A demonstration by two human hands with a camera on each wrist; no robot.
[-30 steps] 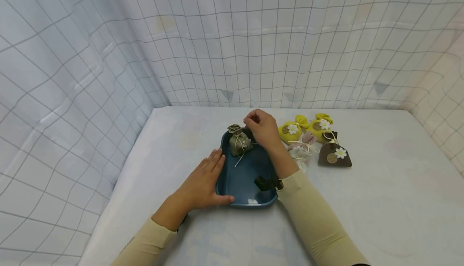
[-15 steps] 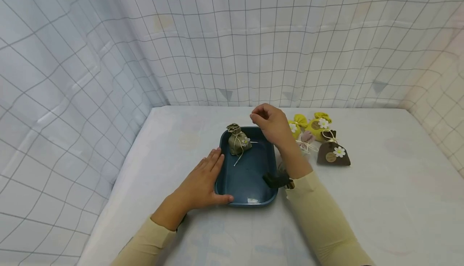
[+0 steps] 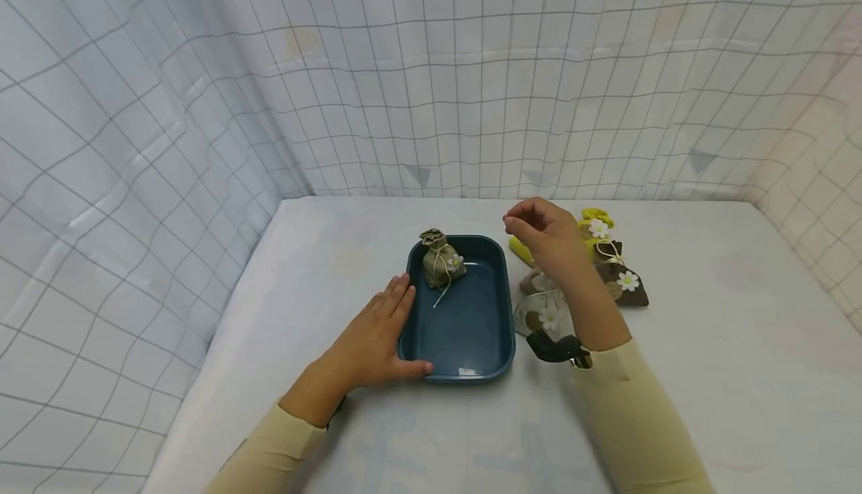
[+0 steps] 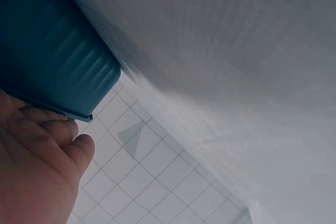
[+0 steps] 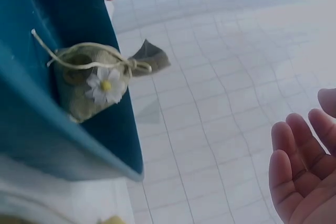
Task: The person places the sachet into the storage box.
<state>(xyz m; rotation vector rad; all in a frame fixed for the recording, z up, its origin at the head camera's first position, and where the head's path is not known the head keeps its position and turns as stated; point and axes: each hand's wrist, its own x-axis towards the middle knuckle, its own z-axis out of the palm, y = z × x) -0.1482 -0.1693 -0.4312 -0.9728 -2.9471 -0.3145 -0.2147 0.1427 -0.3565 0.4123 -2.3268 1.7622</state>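
My left hand [image 3: 378, 337] rests along the near left corner of a blue tray [image 3: 461, 340], its fingers straight on the side and the thumb on the front rim. The left wrist view has the fingertips at the tray's rim. In the tray's far left corner stands an olive drawstring pouch [image 3: 443, 266] with a white flower and a loose cord. My right hand [image 3: 555, 243] hovers to the right of the tray over more pouches, fingers loosely bent. In the right wrist view nothing lies in that hand [image 5: 310, 171].
Right of the tray lie a pale grey pouch [image 3: 544, 313] with a flower, a dark brown pouch [image 3: 631, 292] and a yellow pouch [image 3: 595, 230], partly hidden by my right hand and arm. A grid-patterned white curtain [image 3: 471, 105] encloses the white table [image 3: 727, 329].
My right hand has moved from the tray's far edge rightward to above the pouches, uncovering the grey pouch. The left hand, tray and olive pouch stay in place.
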